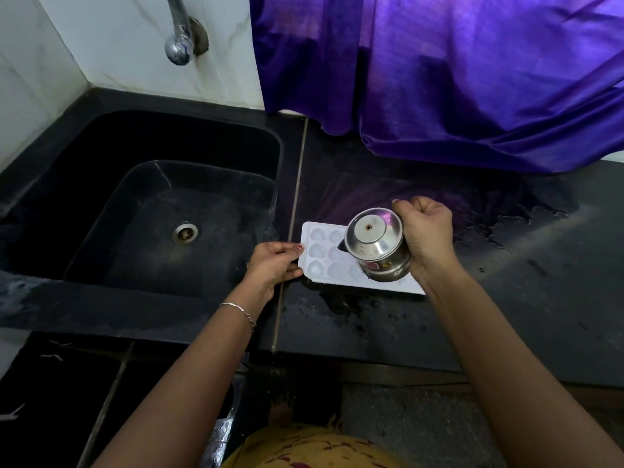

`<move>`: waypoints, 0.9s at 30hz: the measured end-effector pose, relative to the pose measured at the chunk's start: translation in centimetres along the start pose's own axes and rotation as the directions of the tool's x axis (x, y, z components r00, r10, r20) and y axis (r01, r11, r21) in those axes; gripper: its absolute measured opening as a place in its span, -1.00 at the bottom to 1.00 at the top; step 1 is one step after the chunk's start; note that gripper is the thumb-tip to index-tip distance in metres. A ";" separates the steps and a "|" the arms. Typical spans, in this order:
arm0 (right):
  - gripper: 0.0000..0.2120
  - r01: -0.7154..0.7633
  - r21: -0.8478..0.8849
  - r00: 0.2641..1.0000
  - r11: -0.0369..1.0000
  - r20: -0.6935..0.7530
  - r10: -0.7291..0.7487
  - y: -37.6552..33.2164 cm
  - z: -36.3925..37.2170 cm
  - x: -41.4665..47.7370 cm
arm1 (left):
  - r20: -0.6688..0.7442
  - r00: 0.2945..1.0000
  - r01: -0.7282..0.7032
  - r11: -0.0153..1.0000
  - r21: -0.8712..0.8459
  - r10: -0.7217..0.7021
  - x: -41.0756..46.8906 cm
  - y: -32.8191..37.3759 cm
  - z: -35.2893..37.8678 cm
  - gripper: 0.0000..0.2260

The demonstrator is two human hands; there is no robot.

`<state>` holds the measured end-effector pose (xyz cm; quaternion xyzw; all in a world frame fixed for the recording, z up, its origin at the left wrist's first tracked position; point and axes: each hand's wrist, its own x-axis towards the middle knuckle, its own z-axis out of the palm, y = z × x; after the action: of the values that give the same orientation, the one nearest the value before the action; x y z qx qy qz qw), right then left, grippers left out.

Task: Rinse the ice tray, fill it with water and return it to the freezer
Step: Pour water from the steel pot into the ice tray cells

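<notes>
Pinching ice tray edge, left hand; right hand tilting steel jug above

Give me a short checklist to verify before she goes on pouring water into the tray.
1. White plastic ice tray with heart-shaped cups lies flat on the black stone counter: ok.
2. Left hand steadies the tray's left edge: ok.
3. Right hand grips the tilted round steel pot firmly: ok.
4. Pot's mouth is over the cups: cannot tell, its base faces the camera.
5. Cups already filled: cannot tell.
6. Counter around the tray is dry: not ok, water has spread before and right of it.
</notes>
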<state>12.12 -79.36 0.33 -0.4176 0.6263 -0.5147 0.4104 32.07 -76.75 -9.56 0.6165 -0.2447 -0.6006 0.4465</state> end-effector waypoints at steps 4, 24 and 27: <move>-0.61 0.076 -0.085 0.997 0.993 0.027 -0.074 0.2 0.5 -0.1 | -0.006 1.000 -0.003 1.000 0.000 0.003 0.1 -0.1 0.0 -0.94; -0.55 0.241 -0.239 0.970 0.941 0.053 -0.235 0.4 1.6 0.0 | -0.009 1.000 0.007 1.000 0.006 -0.007 0.3 -0.1 -0.1 -0.94; -0.55 0.244 -0.233 0.970 0.941 0.049 -0.239 0.4 1.6 0.2 | -0.008 1.000 0.010 1.000 0.008 -0.010 0.3 -0.1 -0.1 -0.94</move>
<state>13.49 -79.93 -0.32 -0.5425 0.6232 -0.4783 0.2976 32.21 -76.93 -9.85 0.6218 -0.2425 -0.5994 0.4419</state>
